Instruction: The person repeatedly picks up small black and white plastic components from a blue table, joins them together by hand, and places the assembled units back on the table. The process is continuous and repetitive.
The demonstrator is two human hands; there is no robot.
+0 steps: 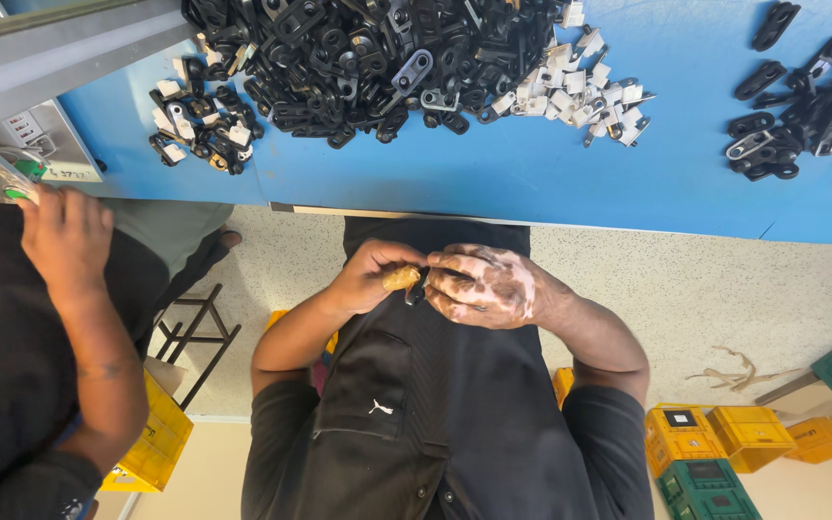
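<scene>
Both hands together, left hand (370, 273) and right hand (481, 286) clamped on small black part (414, 288); black parts pile (358, 58) well apart

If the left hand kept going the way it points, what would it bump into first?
Probably the right hand, close beside it. The left hand holds a tan lump that points at the small black piece in the right hand.

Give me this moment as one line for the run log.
left hand holds tan lump | right hand holds small black part | both over lap | black and white parts heaped on blue table
</scene>
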